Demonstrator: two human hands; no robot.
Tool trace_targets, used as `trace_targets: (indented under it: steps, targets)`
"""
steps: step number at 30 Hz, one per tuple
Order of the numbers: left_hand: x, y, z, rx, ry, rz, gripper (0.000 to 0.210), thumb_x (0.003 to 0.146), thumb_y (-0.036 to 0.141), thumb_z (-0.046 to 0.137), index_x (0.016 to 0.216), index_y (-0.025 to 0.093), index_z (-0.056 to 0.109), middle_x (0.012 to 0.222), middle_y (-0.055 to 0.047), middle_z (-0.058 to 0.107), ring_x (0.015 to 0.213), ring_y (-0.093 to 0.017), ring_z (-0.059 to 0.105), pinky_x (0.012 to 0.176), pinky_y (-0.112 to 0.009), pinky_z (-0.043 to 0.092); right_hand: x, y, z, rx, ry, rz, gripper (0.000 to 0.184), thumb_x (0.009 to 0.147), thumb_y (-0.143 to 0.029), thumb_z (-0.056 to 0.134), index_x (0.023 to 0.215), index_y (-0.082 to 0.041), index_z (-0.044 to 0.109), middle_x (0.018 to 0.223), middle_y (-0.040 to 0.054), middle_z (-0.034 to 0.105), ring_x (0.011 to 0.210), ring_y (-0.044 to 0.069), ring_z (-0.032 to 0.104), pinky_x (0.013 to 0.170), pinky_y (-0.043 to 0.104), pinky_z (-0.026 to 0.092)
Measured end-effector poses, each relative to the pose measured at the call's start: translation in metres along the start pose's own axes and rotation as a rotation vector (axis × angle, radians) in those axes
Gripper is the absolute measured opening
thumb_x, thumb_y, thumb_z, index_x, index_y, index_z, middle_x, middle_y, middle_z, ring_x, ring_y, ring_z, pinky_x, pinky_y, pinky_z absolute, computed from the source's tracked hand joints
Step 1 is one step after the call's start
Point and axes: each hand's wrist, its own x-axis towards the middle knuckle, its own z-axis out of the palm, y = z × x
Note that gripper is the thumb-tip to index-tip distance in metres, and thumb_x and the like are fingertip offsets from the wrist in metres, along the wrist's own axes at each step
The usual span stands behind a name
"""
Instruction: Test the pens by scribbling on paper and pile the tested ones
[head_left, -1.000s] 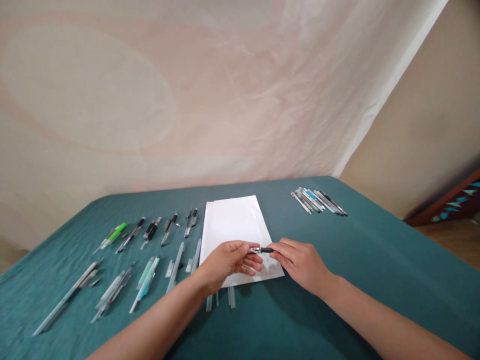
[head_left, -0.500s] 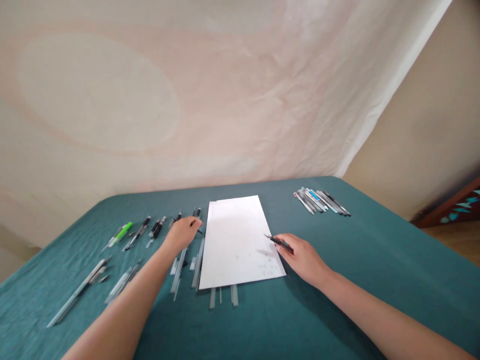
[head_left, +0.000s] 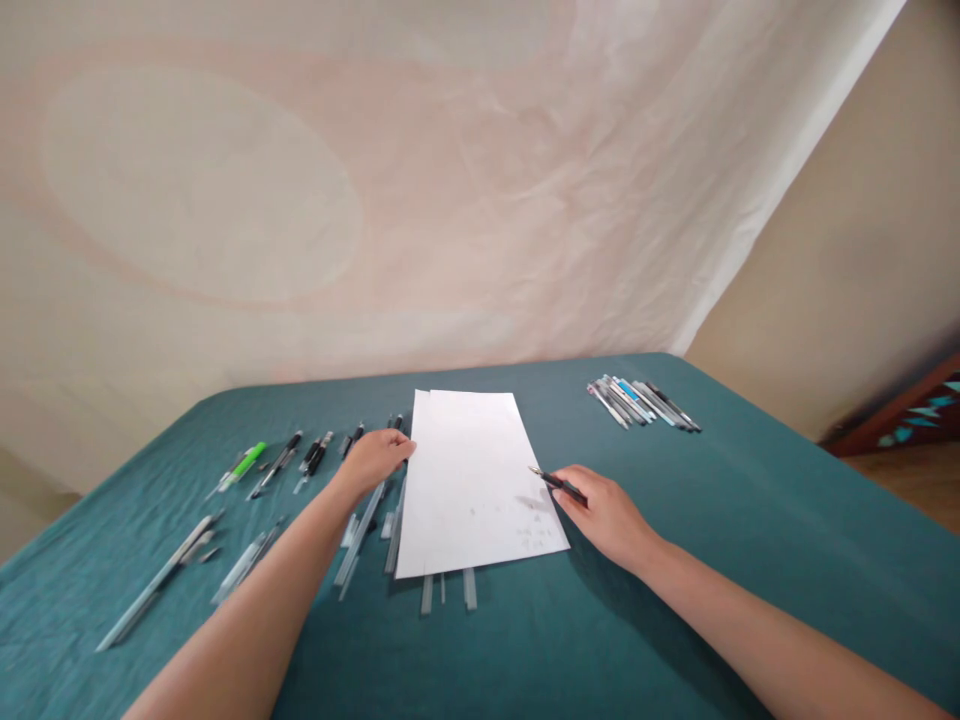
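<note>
My left hand (head_left: 375, 458) is closed at the left edge of the white paper (head_left: 465, 470), its fingertips pinching that edge. At the upper left of the paper a second sheet's corner peeks out. My right hand (head_left: 600, 510) holds a black pen (head_left: 564, 487) over the paper's right edge, the silver tip pointing left. Small dark marks show on the lower right of the paper. Clear tubes (head_left: 469, 588) stick out from under its lower edge, and more tubes (head_left: 361, 545) lie beneath my left wrist.
A dark green cloth (head_left: 720, 590) covers the table. At the back right lies a group of several pens (head_left: 645, 402). Pen parts spread across the left side, among them a bright green piece (head_left: 246, 462), black pieces (head_left: 315, 455) and a long clear tube (head_left: 154, 585).
My left hand has moved slightly right onto the paper's edge. The paper has shifted a little left and turned, and the second sheet's corner shows more. My right hand stays put.
</note>
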Motion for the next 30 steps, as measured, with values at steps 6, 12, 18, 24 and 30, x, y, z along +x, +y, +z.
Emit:
trace_targets:
  steps: [6,12,18,24,30]
  targets:
    - [-0.002,-0.022,-0.043,0.012,-0.052,-0.045,0.036,0.071,0.05,0.05,0.077,0.016,0.061,0.049,0.004,0.047,0.043,-0.01,0.04,0.043,-0.021,0.026,0.002,0.001,0.0,0.017,0.032,0.015,0.018,0.085,-0.022,0.046,0.094,-0.021,0.062,0.084,0.0016,0.061,0.072,0.015,0.056,0.066,0.025,0.041]
    - [0.001,-0.026,-0.06,0.185,0.11,-0.02,0.028,0.071,0.044,0.053,0.069,0.017,0.058,0.056,-0.001,0.055,0.055,-0.015,0.049,0.05,-0.023,0.027,0.034,0.004,-0.004,0.087,0.013,0.141,0.018,0.082,-0.025,0.048,0.087,-0.018,0.064,0.073,0.0011,0.062,0.066,0.015,0.055,0.061,0.024,0.039]
    - [-0.046,0.057,-0.006,-0.167,-0.18,0.309,0.025,0.085,0.039,0.041,0.093,0.019,0.053,0.063,0.001,0.057,0.059,-0.014,0.052,0.057,-0.023,0.037,0.097,0.0,0.014,0.093,-0.045,0.155,0.024,0.075,-0.024,0.056,0.098,-0.019,0.062,0.068,-0.0029,0.057,0.059,0.012,0.051,0.055,0.021,0.035]
    - [-0.084,0.095,0.078,-0.226,-0.254,0.502,0.013,0.084,0.028,0.047,0.093,0.023,0.056,0.079,-0.002,0.064,0.075,-0.017,0.057,0.069,-0.026,0.039,0.144,-0.003,0.043,0.071,-0.146,0.102,0.033,0.064,-0.023,0.069,0.097,-0.019,0.063,0.068,-0.0034,0.057,0.059,0.012,0.048,0.055,0.021,0.033]
    - [-0.077,0.077,0.103,-0.086,-0.143,0.608,0.009,0.081,0.023,0.053,0.087,0.021,0.06,0.088,-0.005,0.06,0.087,-0.021,0.054,0.078,-0.03,0.039,0.151,0.009,0.047,0.064,-0.184,0.144,0.024,0.07,-0.023,0.066,0.094,-0.017,0.063,0.07,-0.0015,0.059,0.061,0.012,0.051,0.056,0.021,0.034]
